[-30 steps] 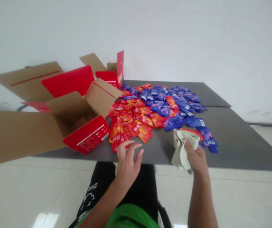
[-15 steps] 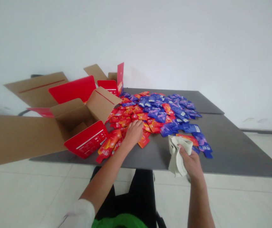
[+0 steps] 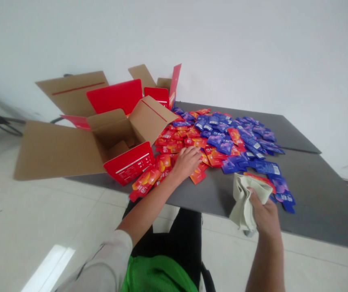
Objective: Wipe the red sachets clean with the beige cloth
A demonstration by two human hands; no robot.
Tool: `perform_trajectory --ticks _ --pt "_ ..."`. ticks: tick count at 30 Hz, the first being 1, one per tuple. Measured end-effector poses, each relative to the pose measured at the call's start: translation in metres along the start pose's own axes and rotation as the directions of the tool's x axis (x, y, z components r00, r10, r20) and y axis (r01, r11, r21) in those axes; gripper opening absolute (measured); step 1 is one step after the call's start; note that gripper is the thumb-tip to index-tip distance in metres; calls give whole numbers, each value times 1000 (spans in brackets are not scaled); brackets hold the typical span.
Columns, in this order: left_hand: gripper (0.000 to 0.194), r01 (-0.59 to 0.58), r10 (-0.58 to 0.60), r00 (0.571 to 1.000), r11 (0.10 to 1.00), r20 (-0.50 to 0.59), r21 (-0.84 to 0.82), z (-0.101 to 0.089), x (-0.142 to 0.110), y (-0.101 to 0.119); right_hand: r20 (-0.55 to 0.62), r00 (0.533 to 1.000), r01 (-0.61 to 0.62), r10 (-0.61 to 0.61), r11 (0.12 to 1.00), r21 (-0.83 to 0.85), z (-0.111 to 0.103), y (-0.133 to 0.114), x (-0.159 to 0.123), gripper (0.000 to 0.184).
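Observation:
My left hand (image 3: 186, 162) lies palm down on the near edge of a heap of red-orange sachets (image 3: 174, 142), fingers curled over them. Beside these, to the right, spreads a heap of blue-purple sachets (image 3: 241, 136). Both heaps sit on a dark grey table (image 3: 314, 190). My right hand (image 3: 263, 213) is closed on a crumpled pale cloth bag (image 3: 245, 198) at the table's front edge, next to a few blue and red sachets.
A large open cardboard box with red printed flaps (image 3: 113, 134) stands at the table's left end, flaps spread outward. A white wall is behind. Pale tiled floor (image 3: 40, 219) lies below. My legs and a green garment (image 3: 158, 275) are under the table edge.
My left hand reached forward from the table's edge onto the red-orange sachets and stays there. The right hand keeps holding the cloth bag. The camera view has shifted to the left.

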State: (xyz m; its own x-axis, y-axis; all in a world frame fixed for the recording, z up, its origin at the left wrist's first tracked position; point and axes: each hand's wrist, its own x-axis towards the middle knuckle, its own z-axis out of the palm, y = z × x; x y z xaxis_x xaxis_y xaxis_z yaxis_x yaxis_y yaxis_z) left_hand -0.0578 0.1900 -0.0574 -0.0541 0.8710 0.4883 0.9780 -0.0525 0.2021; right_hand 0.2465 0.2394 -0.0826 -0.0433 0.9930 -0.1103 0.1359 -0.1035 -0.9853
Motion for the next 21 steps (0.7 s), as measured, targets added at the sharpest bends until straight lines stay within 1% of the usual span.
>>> perform_trajectory --ticks 1,2,3,4,6,8,9,13,16,21 --pt "28 -10 9 999 1000 -49 -12 -5 -2 2 -13 1000 -7 7 1000 -1 0 1 0 64" --pt "28 -28 25 993 999 -117 -29 -11 -4 5 -26 1000 -6 6 1000 2 1 1 0 64" --pt "27 -58 47 978 997 -204 -50 -18 -8 7 -35 999 1 -1 1000 13 1 2 1 65" --pt "26 -96 72 953 993 -295 -67 -25 -12 9 -39 999 10 -9 1000 29 2 2 1 65" --pt "26 -185 133 884 980 -448 -74 -38 -22 11 -46 999 26 -23 998 62 3 2 1 64" --pt "28 -270 203 819 962 -537 -48 -46 -32 9 -55 998 32 -28 997 73 4 1 1 64" --pt "29 -309 239 796 951 -557 -33 -48 -36 7 -67 997 34 -29 997 71 4 2 1 65" --pt "30 -459 372 736 888 -565 -13 -49 -47 -1 -107 994 28 -24 999 38 0 8 5 72" --pt "33 -564 460 683 826 -567 -11 -49 -53 1 -95 995 16 -14 999 27 -5 14 10 71" --pt "39 -715 639 614 699 -464 15 -52 -65 8 -131 991 12 -8 999 31 -4 11 9 72"
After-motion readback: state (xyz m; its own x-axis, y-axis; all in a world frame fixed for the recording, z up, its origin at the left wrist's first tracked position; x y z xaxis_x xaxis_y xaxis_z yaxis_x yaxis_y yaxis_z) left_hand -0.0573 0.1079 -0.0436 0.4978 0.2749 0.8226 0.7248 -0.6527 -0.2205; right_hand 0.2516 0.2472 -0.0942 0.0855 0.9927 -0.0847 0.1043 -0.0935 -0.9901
